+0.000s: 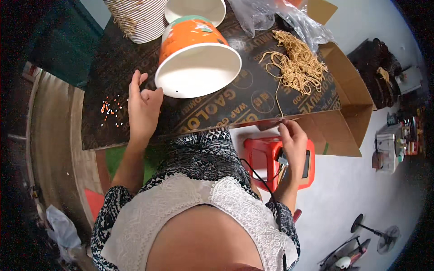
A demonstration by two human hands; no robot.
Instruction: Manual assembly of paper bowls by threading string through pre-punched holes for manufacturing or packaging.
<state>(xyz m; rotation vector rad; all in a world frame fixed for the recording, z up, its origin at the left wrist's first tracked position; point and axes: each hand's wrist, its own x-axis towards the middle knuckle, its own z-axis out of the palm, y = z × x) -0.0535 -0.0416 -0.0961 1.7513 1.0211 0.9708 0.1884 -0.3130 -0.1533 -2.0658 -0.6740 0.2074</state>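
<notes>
My left hand (145,108) is over the left part of the dark printed board tabletop (181,119), fingers stretched and apart, holding nothing. Just right of it, an orange paper tub (199,74) lies on its side, its white mouth facing me. Close to the tabletop's front edge, my right hand (294,140) pinches the end of a tan string (279,106). That strand runs back to a loose tangle of the same string (300,67) at the right. Small orange, white and dark beads (110,109) lie scattered left of my left hand.
A second white tub (212,9) and a striped, cord-covered container (140,20) stand at the back. Clear plastic bags (257,16) lie at the back right. An open cardboard box (355,95) adjoins the right edge. Below my right hand is a red stool (260,158).
</notes>
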